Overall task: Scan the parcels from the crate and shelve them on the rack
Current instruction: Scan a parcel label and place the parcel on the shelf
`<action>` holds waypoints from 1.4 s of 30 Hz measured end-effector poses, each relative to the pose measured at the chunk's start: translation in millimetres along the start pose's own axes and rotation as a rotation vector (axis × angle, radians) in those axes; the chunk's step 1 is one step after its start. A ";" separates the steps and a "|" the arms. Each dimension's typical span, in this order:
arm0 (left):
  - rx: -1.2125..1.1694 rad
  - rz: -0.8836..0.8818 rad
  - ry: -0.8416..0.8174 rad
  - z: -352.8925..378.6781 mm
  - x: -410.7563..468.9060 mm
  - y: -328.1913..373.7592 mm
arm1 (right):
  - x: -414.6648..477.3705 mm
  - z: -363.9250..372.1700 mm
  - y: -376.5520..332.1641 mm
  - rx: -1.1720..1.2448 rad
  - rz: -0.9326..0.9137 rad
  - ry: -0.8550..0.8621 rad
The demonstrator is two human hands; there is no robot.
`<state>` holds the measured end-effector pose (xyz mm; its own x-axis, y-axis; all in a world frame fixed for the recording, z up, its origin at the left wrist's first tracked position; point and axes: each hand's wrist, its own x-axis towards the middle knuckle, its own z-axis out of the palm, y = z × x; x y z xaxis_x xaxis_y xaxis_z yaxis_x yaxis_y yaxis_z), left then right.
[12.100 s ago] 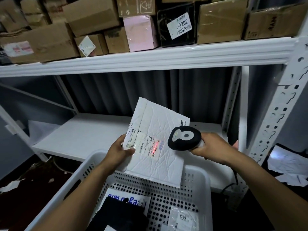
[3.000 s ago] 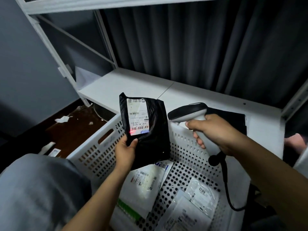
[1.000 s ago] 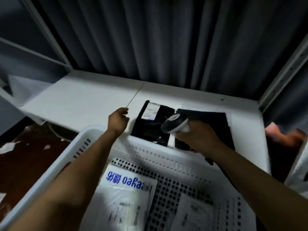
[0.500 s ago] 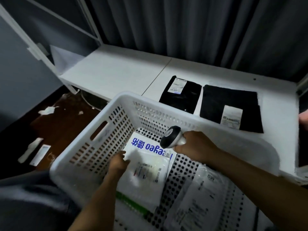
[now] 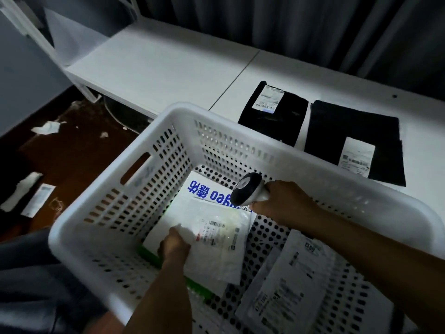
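Note:
Inside the white perforated crate (image 5: 168,121), my left hand (image 5: 173,247) grips the left edge of a white bag parcel (image 5: 216,239) with a barcode label facing up. It lies on a larger white parcel with blue lettering (image 5: 204,191). My right hand (image 5: 284,203) holds the black-and-white barcode scanner (image 5: 248,189), whose head hangs just above that lettering and points down at the parcels. More pale labelled parcels (image 5: 293,280) lie at the crate's right. Two black parcels, a smaller one (image 5: 272,116) and a larger one (image 5: 356,141), lie flat on the white rack shelf (image 5: 156,61) beyond the crate.
A dark curtain (image 5: 289,20) hangs behind the shelf. A white rack upright (image 5: 36,32) stands at the far left. Scraps of paper (image 5: 45,127) and labels litter the brown floor left of the crate. Grey cloth on my knee (image 5: 29,280) shows at bottom left.
My left hand has closed on the white bag parcel in the crate. The scanner in my right hand has stayed above the blue-lettered parcel. The view has shifted slightly.

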<state>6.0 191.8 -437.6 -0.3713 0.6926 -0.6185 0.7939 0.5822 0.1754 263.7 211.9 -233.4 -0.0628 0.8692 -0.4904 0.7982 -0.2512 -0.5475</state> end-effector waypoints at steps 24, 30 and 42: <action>-0.468 0.934 -0.381 -221.8 -227.2 94.6 | -134.7 -131.1 20.7 0.600 -0.266 -0.091; -0.434 0.921 -0.293 -228.2 -250.8 78.5 | -158.6 -119.4 13.0 0.594 -0.360 -0.013; -0.598 0.821 0.183 -177.7 -246.8 109.1 | -157.1 -98.9 7.6 0.549 -0.222 0.274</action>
<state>98.6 160.0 -129.7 0.0705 0.9973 -0.0190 0.4852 -0.0176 0.8742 338.9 115.6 -93.4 0.0218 0.9843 -0.1754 0.3574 -0.1715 -0.9181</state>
